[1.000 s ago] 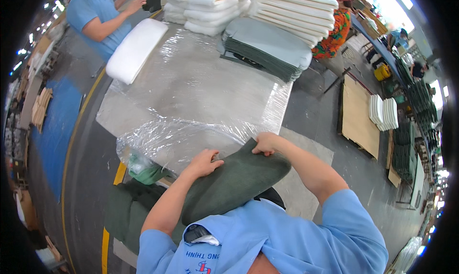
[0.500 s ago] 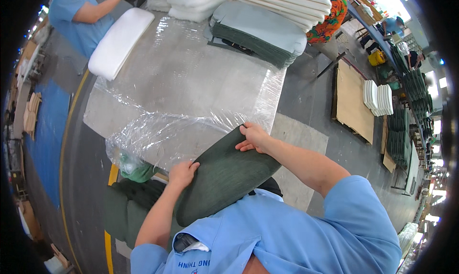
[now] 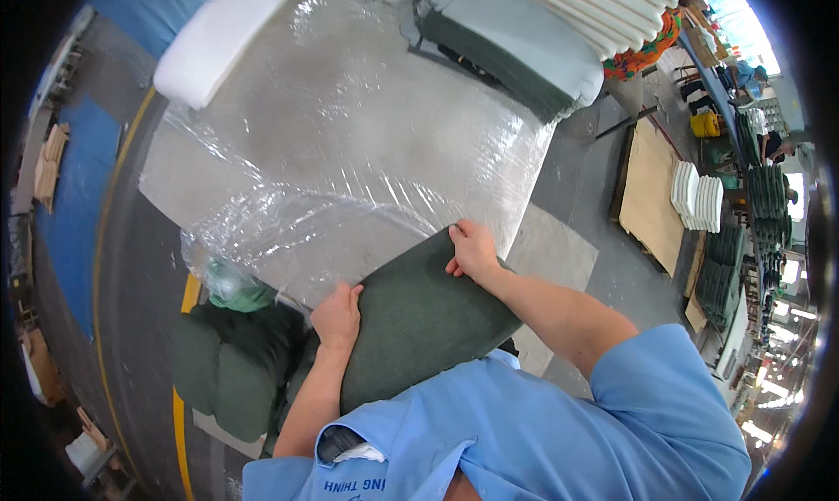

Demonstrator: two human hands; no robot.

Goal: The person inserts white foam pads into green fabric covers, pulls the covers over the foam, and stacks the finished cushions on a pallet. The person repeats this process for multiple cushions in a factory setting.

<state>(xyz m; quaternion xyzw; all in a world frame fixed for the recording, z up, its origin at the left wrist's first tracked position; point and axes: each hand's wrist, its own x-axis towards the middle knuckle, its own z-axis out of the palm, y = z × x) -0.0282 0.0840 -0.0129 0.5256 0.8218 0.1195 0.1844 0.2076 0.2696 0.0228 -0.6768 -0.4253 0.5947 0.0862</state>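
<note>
A dark green fabric cushion (image 3: 419, 313) with rounded edges lies tilted against my front, its far edge at the near side of the table. My left hand (image 3: 338, 316) grips its left edge, thumb on top. At the far corner my right hand (image 3: 474, 249) pinches the edge between thumb and fingers. The fingers beneath the fabric are partly hidden. Beside my left forearm rests a pile of similar dark green cushions (image 3: 240, 379).
Clear plastic film covers the table (image 3: 350, 107). On it stand a white foam pad (image 3: 225, 42), a stack of grey-green pieces (image 3: 516, 42) and stacked white pads (image 3: 594, 7). A co-worker's blue sleeve (image 3: 162, 11) shows at far left. A brown board (image 3: 651, 195) lies to the right.
The view has shifted, so the table's far end is partly out of frame. Both hands still grip the cushion, which looks broader and flatter now between them.
</note>
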